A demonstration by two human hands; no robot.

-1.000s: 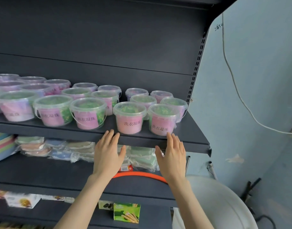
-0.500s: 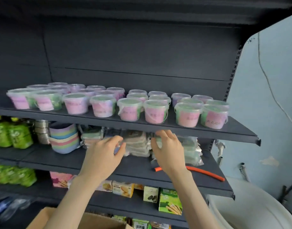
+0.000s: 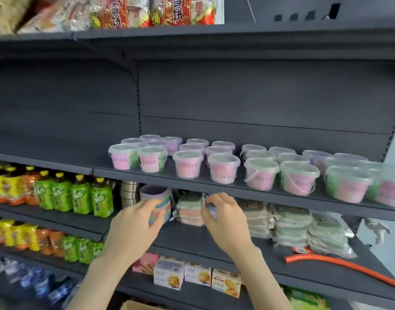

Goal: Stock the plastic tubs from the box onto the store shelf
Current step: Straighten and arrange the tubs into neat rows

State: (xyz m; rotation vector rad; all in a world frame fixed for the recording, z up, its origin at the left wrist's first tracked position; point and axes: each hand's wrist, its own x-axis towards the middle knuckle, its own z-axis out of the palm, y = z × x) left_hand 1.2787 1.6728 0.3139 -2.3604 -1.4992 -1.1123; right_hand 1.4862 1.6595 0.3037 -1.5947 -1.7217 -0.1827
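Observation:
Several clear plastic tubs with pink labels and lids stand in rows on the dark grey shelf, from its middle to its right end. My left hand hangs below that shelf's front edge with loosely bent fingers, holding nothing. My right hand is beside it, fingers bent and relaxed, also empty. Both hands are in front of the lower shelf's goods and touch no tub. A corner of the cardboard box shows at the bottom edge.
Left part of the tub shelf is bare. Below it are green and orange drink pouches, a stack of pastel bowls, wrapped packets and an orange hose. Biscuit boxes sit lower. Snack bags fill the top shelf.
Both hands have dropped away from the tub shelf's front edge and drawn back. My view has swung left and back, bringing the drinks and the top shelf into sight.

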